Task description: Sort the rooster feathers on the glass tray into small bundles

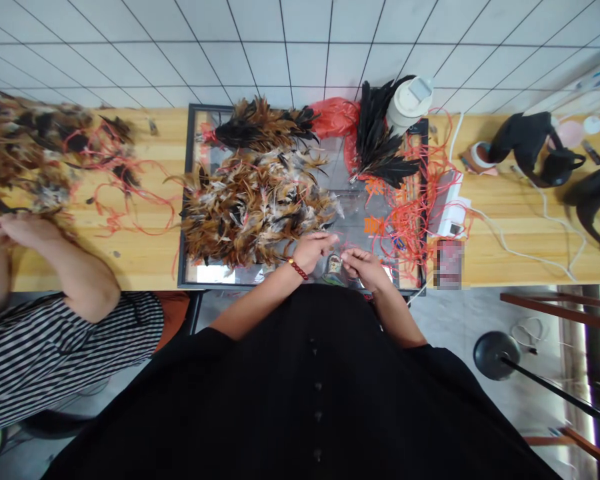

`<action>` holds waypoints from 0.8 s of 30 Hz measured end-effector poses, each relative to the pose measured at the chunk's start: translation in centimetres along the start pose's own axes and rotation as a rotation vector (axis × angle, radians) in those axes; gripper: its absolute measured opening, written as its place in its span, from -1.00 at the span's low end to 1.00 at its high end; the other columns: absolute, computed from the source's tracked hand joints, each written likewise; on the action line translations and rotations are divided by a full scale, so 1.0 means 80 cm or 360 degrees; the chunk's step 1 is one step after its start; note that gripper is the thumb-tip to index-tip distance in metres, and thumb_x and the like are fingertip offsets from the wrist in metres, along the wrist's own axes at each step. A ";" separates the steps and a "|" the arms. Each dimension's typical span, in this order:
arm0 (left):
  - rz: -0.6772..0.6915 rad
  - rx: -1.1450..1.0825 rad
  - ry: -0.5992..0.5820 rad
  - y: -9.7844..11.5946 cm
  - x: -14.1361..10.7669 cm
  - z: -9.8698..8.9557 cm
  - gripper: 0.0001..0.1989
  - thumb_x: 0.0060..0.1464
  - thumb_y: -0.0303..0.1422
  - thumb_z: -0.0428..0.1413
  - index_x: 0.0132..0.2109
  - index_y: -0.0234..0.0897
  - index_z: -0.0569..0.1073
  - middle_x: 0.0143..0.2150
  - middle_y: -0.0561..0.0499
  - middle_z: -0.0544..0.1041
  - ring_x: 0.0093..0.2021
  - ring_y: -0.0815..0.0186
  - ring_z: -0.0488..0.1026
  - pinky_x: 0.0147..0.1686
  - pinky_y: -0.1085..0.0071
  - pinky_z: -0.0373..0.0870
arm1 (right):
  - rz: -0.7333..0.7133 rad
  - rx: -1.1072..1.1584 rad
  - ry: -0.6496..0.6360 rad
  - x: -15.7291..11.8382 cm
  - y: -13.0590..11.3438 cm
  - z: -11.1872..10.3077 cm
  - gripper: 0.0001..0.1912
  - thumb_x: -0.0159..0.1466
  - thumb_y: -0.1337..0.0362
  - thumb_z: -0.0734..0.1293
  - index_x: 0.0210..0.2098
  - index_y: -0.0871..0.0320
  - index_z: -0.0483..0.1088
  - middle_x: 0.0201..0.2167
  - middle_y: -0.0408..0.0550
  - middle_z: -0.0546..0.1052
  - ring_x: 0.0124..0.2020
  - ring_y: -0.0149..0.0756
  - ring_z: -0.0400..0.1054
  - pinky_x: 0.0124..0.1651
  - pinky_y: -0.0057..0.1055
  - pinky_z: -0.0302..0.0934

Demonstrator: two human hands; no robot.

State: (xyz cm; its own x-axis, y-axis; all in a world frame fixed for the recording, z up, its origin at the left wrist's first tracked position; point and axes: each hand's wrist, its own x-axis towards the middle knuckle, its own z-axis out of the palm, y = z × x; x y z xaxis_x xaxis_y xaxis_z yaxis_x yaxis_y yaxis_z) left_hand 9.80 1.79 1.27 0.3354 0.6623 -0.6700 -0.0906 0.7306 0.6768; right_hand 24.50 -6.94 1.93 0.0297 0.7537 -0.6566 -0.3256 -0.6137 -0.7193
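Observation:
My left hand [314,250], with a red bead bracelet at the wrist, pinches something thin at the near edge of a big pile of brown and white feathers [253,207]. My right hand [363,263] is closed right beside it, fingers pinched toward the left hand; what lies between them is too small to tell. Both hands hover over the front of a glass-topped dark frame [186,200] on the wooden table [510,200]. A tied brown feather bunch [260,127] and a black feather bunch [380,143] lie at the frame's far side.
Tangled red strings [410,207] lie right of my hands. A white cup [409,103], red plastic bag [335,117], tape roll [480,157], white cable [525,250] and black objects [535,143] sit further right. A person in a striped shirt [55,347] handles feathers [35,143] at left.

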 end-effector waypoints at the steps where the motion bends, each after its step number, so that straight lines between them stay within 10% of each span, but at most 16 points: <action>1: 0.0045 -0.0024 0.0058 0.003 0.005 -0.005 -0.67 -0.32 -0.25 0.45 -0.43 -0.37 0.58 -0.57 0.06 0.46 -0.57 0.54 0.17 -0.53 0.49 0.10 | -0.0026 -0.0038 0.0068 0.002 0.003 -0.013 -0.54 -0.09 -0.07 0.57 -0.47 0.13 0.41 -0.65 -0.27 0.30 -0.64 -0.54 0.00 -0.56 -0.48 -0.18; 8: 0.0078 0.0474 0.0068 0.008 0.015 -0.017 -0.86 -0.21 -0.39 0.37 -0.47 -0.35 0.59 -0.50 0.04 0.51 -0.48 0.45 0.29 -0.36 0.42 0.24 | -0.0194 -0.0754 0.0543 -0.009 -0.003 -0.130 -0.61 0.01 -0.07 0.43 -0.50 0.16 0.40 -0.65 -0.27 0.28 -0.59 -0.49 0.04 -0.48 -0.45 -0.06; 15: 0.0075 0.0854 -0.0238 -0.012 0.006 -0.004 -0.91 -0.08 -0.45 0.26 -0.34 -0.31 0.61 -0.38 0.01 0.56 -0.36 0.38 0.42 -0.19 0.41 0.35 | -0.0318 -0.1406 0.0385 0.014 -0.052 -0.148 -0.72 0.18 0.07 0.34 -0.40 0.17 0.53 -0.52 -0.12 0.49 -0.45 -0.34 0.33 -0.30 -0.39 0.19; 20: 0.0113 0.0804 -0.0158 -0.009 0.005 -0.009 -0.85 -0.05 -0.40 0.26 -0.26 -0.32 0.60 -0.39 0.01 0.54 -0.36 0.39 0.41 -0.19 0.41 0.37 | -0.0207 -0.2048 0.1215 0.078 -0.068 -0.189 -0.65 0.26 0.29 0.21 -0.14 0.18 0.61 -0.21 0.13 0.63 -0.16 -0.09 0.48 -0.13 -0.28 0.25; 24: 0.0098 0.0750 -0.0137 -0.008 0.004 -0.012 -0.87 -0.05 -0.41 0.26 -0.27 -0.32 0.60 -0.42 0.03 0.52 -0.36 0.38 0.41 -0.18 0.41 0.36 | -0.0085 -0.2319 0.1082 0.112 -0.060 -0.212 -0.62 0.21 0.38 0.25 -0.05 0.13 0.58 -0.03 0.17 0.59 -0.11 -0.06 0.48 -0.12 -0.26 0.26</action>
State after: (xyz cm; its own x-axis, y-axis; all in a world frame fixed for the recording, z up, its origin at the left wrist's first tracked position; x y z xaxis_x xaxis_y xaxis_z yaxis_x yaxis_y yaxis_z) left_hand 9.07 1.70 0.38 0.4211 0.6712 -0.6100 0.3155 0.5222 0.7924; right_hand 42.37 -1.23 -4.36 0.5340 0.7854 -0.3131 0.8103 -0.5811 -0.0758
